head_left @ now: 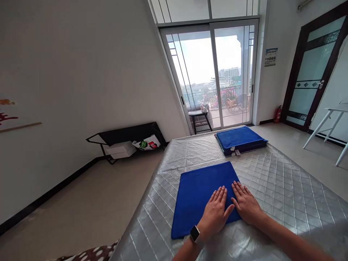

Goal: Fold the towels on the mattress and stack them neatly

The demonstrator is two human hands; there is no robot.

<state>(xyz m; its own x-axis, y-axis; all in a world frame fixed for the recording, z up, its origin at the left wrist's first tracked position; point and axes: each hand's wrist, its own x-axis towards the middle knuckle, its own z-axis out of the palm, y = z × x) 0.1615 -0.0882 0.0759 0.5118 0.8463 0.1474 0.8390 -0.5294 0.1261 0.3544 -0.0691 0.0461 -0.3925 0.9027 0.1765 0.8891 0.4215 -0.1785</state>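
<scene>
A flat blue cloth (199, 188) lies on a silver quilted surface (282, 181). My left hand (216, 210), with a watch on its wrist, rests palm down on the cloth, its fingers stretched out. Palm down too, my right hand (246, 203) lies at the cloth's right edge, its thumb near the left hand's. Neither hand grips anything. Farther back on the same surface sits a stack of folded cloths (240, 139), blue on top, with small white tags at its front.
A black rack (127, 134) holding a white box (119, 149) stands by the left wall. Behind the silver surface are glass sliding doors (201, 72). At the right are white table legs (319, 134) and a red extinguisher (277, 114).
</scene>
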